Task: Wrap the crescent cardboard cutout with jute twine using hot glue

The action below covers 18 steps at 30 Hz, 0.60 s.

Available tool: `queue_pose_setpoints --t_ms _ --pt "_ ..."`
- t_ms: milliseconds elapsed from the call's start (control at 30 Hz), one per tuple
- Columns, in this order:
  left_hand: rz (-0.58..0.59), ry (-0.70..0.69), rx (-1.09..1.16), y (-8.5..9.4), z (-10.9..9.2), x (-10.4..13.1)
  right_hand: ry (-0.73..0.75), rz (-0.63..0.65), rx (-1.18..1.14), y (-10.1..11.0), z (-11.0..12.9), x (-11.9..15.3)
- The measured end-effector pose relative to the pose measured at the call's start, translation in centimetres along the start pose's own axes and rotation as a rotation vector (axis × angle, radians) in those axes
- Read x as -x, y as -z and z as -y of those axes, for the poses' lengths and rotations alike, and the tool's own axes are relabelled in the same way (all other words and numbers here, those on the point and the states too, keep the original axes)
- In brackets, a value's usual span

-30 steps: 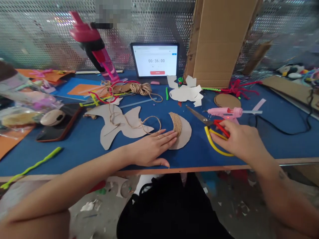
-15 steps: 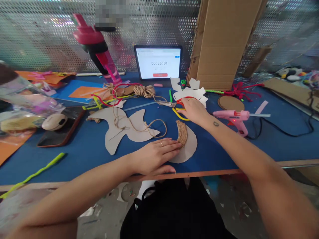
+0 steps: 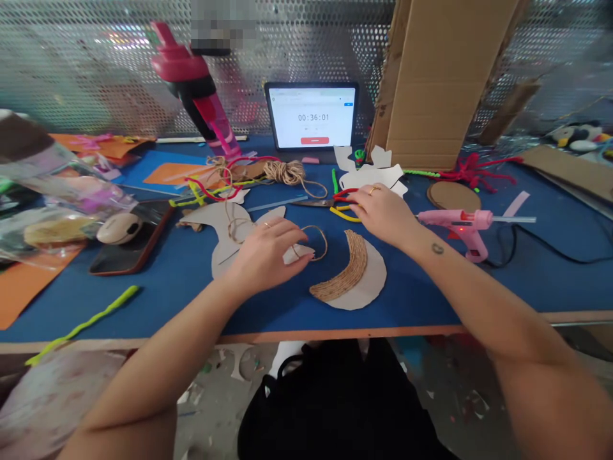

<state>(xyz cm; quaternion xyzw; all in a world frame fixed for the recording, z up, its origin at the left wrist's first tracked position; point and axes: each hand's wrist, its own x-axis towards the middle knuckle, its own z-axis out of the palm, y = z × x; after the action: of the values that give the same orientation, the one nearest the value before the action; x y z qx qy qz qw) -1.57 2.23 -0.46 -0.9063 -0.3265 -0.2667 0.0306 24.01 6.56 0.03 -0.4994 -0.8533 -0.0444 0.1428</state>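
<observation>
My left hand [image 3: 268,254] hovers over a grey cardboard cutout [image 3: 225,223] with curved points, fingers stretched and thumb apart. A loose loop of twine [image 3: 324,237] runs under and beside its fingertips; I see no firm grip on it. Farther right, my right hand [image 3: 380,214] has its fingers closed at the handles of a pair of scissors [image 3: 313,203], whose blades point left. Between my hands and nearer to me lies a round grey cardboard disc [image 3: 376,275]. Rows of twine form a crescent [image 3: 347,271] along its left side.
A pink glue gun [image 3: 460,223] with a lit red light rests at right, its black cord trailing. Behind stand a tablet [image 3: 313,118], a pink bottle [image 3: 191,83] and a tall cardboard piece [image 3: 431,83]. A twine bundle [image 3: 285,172] and phone [image 3: 148,236] lie leftward.
My left hand has lifted off the disc and moved left and away from me to the twine loop, uncovering the crescent. My right hand stays at the scissors, which have shifted slightly.
</observation>
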Motion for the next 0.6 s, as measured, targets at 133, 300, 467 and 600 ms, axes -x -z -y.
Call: queue_pose_setpoints --t_ms 133,300,467,600 --pt "0.126 0.154 -0.037 1.4 1.1 -0.2 0.06 -0.005 -0.121 1.5 0.5 2.9" --pt "0.304 0.117 -0.002 1.8 2.7 0.3 0.105 -0.039 -0.231 1.3 0.5 5.3" --pt "0.331 0.034 -0.004 1.5 3.4 0.3 0.154 -0.074 -0.285 1.1 0.5 5.9" --pt "0.143 0.025 -0.094 2.1 2.9 0.1 0.166 -0.097 -0.288 1.2 0.6 6.1"
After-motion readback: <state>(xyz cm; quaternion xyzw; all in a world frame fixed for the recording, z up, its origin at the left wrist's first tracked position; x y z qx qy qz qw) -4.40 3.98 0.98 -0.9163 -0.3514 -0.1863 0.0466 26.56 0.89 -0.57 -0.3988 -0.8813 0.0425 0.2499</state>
